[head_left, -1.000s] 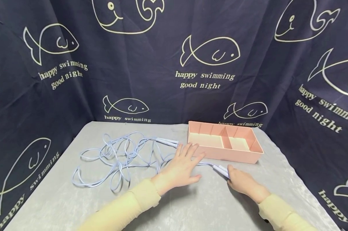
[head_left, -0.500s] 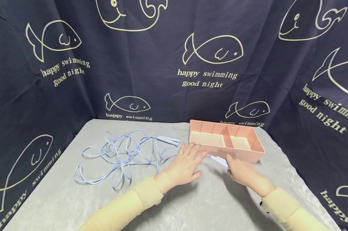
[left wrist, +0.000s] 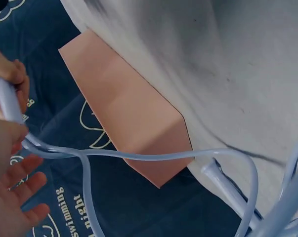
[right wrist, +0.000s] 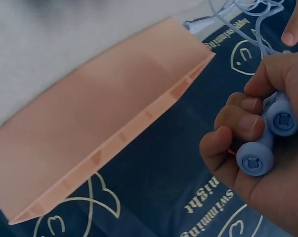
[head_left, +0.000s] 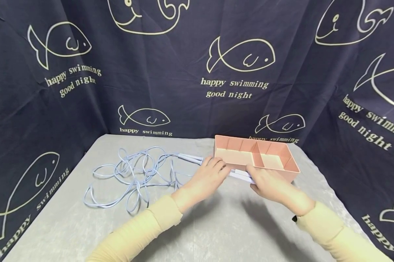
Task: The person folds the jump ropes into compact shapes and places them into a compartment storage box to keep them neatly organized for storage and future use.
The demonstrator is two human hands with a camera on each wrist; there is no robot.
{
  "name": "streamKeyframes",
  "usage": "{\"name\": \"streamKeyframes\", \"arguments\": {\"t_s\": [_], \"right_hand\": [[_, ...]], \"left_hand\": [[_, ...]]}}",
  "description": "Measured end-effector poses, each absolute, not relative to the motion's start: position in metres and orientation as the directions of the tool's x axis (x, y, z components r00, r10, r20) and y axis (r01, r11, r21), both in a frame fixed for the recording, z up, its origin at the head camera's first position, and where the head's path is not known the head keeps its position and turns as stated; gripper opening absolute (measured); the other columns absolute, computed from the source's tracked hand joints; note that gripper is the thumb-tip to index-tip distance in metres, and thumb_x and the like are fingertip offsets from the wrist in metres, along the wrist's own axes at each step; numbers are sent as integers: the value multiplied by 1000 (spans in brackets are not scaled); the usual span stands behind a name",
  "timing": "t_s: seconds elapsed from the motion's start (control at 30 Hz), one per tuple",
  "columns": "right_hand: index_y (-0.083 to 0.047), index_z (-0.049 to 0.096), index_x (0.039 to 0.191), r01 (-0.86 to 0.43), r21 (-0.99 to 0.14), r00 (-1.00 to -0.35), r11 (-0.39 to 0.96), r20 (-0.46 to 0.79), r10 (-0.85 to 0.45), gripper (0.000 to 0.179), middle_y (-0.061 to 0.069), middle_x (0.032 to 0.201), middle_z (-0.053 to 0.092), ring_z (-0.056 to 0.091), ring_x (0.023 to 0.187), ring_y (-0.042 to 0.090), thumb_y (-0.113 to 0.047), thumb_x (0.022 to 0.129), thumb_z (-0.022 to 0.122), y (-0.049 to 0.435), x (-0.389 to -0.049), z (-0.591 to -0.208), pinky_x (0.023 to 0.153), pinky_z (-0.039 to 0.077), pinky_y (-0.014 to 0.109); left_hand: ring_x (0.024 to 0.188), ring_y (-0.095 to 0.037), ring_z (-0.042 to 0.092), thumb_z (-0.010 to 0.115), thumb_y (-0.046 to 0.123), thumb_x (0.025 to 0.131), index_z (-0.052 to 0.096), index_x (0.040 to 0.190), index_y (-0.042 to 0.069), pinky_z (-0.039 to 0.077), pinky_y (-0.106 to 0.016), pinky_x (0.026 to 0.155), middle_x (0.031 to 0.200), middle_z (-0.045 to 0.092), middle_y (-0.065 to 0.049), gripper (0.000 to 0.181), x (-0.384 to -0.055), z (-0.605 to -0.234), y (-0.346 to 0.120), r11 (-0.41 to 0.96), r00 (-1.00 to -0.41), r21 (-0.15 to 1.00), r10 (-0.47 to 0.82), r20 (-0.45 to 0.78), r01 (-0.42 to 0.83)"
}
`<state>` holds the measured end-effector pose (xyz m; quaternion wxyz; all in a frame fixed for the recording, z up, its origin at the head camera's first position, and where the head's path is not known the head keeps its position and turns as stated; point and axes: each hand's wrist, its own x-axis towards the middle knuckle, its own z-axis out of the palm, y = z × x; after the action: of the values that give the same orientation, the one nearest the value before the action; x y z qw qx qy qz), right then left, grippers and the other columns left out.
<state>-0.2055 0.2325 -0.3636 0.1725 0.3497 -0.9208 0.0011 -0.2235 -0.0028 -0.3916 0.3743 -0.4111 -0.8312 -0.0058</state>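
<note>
My right hand (head_left: 270,185) grips two light-blue jump rope handles (head_left: 241,176) side by side in front of the pink box (head_left: 239,144). Their round end caps (right wrist: 255,158) poke out of the curled fingers in the right wrist view. My left hand (head_left: 207,178) is just left of these handles. In the left wrist view the blue cords (left wrist: 55,150) run between its thumb and its loosely spread fingers. A second pair of blue handles (head_left: 190,158) lies on the table behind the left hand. Tangled blue cord (head_left: 105,206) spreads over the table's left side.
The pink box stands at the back right of the grey-covered table (head_left: 216,233), its inside split by a divider (head_left: 258,154). Dark blue curtains (head_left: 184,72) with fish drawings hang behind and at both sides.
My right hand has carried the two handles left and away from me, up to the box's front. My left hand's fingers were spread flat and now bend more, nearer the cords.
</note>
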Motion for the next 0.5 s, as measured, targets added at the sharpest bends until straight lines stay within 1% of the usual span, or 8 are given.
{"name": "streamKeyframes", "arguments": {"t_s": [0.1,0.17,0.27,0.33,0.5], "right_hand": [[-9,41,86,-659,120,-683,742,318,-658,36,-7,60,37,35,49,9,-4,66,71,228,-204,-358,44,31,24],[-10,41,85,-653,109,-695,749,307,-650,34,-7,60,36,34,48,9,-4,67,70,225,-204,-354,43,30,23],[-11,41,84,-641,93,-713,762,295,-636,31,-8,61,36,33,47,9,-4,69,68,221,-203,-350,42,29,23],[-11,41,83,-641,95,-712,762,298,-636,31,-8,61,36,32,46,10,-4,69,68,219,-203,-348,41,28,23],[-10,42,85,-668,130,-665,733,338,-666,34,-6,64,42,35,46,9,-4,67,70,215,-204,-347,42,30,23]], "left_hand": [[102,-19,52,54,23,93,52,96,15,38,-36,94,99,56,1,10,-223,-389,-5,653,-354,-317,682,640,687],[102,-18,51,53,27,93,52,96,14,39,-36,95,98,56,1,13,-222,-388,-7,658,-348,-330,681,644,677],[102,-18,52,53,26,94,53,94,14,39,-38,96,97,57,0,12,-220,-387,-7,673,-343,-340,668,660,657],[103,-17,52,53,25,93,55,95,14,40,-38,96,98,57,1,12,-219,-387,-7,683,-341,-337,656,673,649],[103,-16,52,57,24,91,58,100,13,40,-38,97,98,57,2,14,-217,-384,-6,691,-321,-325,631,706,645]]}}
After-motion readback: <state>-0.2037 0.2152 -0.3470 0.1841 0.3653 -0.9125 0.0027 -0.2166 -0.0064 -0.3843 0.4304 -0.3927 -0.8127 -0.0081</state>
